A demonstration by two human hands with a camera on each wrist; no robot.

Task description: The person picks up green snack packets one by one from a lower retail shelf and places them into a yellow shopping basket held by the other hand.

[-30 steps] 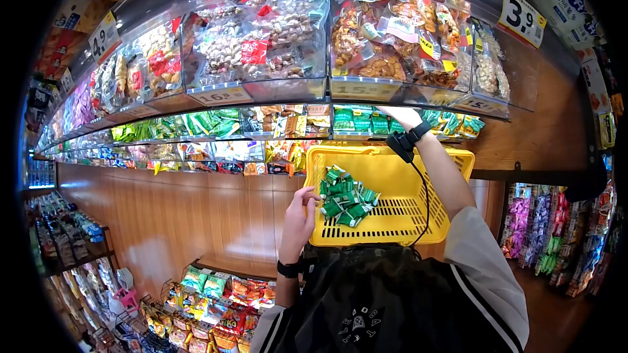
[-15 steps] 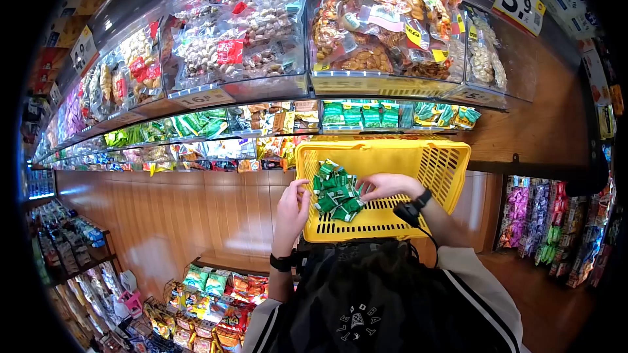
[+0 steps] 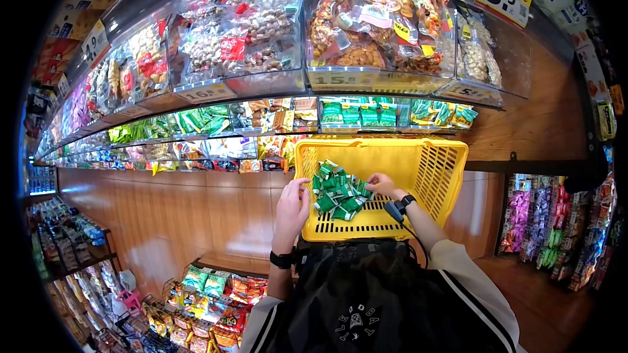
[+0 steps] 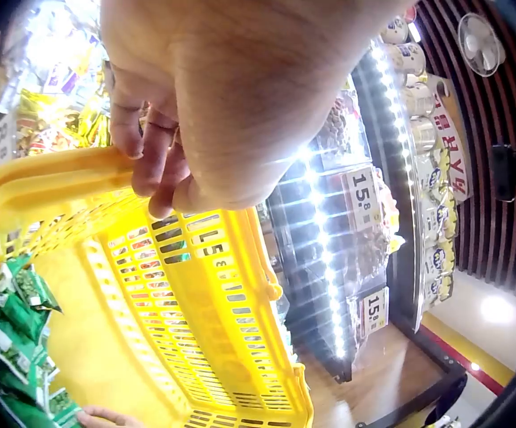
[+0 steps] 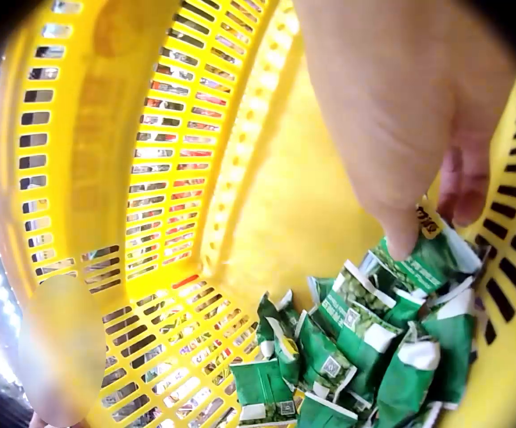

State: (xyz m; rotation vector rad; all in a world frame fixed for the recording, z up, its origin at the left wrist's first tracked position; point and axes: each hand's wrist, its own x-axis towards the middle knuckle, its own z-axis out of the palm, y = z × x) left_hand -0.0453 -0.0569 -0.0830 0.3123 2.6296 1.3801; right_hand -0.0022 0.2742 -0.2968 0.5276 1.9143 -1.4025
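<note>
Inside the yellow shopping basket (image 3: 418, 157), several small green snack packets (image 3: 337, 189) lie in a loose pile toward the left. My right hand (image 3: 384, 185) is down in the basket at the pile's right side. Its thumb and fingers pinch a green snack packet (image 5: 423, 259) on top of the pile, as the right wrist view shows. At the basket's left side is my left hand (image 3: 292, 209), with loosely bent fingers (image 4: 155, 152) hanging over the rim. The palm side of that hand is hidden.
Just beyond the basket, a shelf bin holds upright green packets (image 3: 360, 112). Above it juts a shelf with clear bins of bagged nuts (image 3: 242, 39). A wooden shelf end (image 3: 523, 134) stands at right, and a low snack rack (image 3: 209, 300) at lower left.
My right hand came down from the green packets' shelf into the basket, then drew slightly right and now pinches a packet at the pile. My left hand stays at the basket's left side.
</note>
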